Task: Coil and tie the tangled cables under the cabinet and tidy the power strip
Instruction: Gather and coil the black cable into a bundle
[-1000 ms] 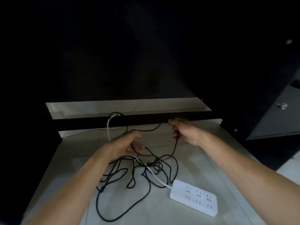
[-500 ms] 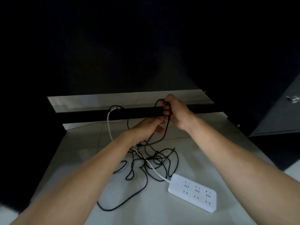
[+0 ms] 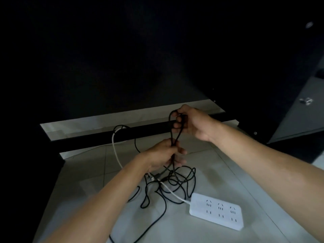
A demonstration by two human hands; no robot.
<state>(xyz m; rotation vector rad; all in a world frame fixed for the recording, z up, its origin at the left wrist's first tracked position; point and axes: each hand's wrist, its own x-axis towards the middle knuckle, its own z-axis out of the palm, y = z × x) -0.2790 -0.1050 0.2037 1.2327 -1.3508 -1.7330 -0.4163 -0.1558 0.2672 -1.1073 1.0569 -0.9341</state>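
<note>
**Black cable: first loop in hand, rest on the floor**

The black cable (image 3: 168, 186) lies mostly tangled on the pale floor (image 3: 219, 172) beside one white power strip (image 3: 217, 211), whose white cord (image 3: 115, 151) runs under the dark cabinet (image 3: 140, 132). Coiling seems just begun: the right hand (image 3: 191, 123) curls its fingers round the top of one loop, and the left hand (image 3: 164, 155) pinches both strands below. Next, probably, gather another loop. Two hands, one strip, one loop so far.

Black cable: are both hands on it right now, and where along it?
Yes. The right hand grips the top of a loop of the black cable; the left hand pinches both strands below it.
</note>
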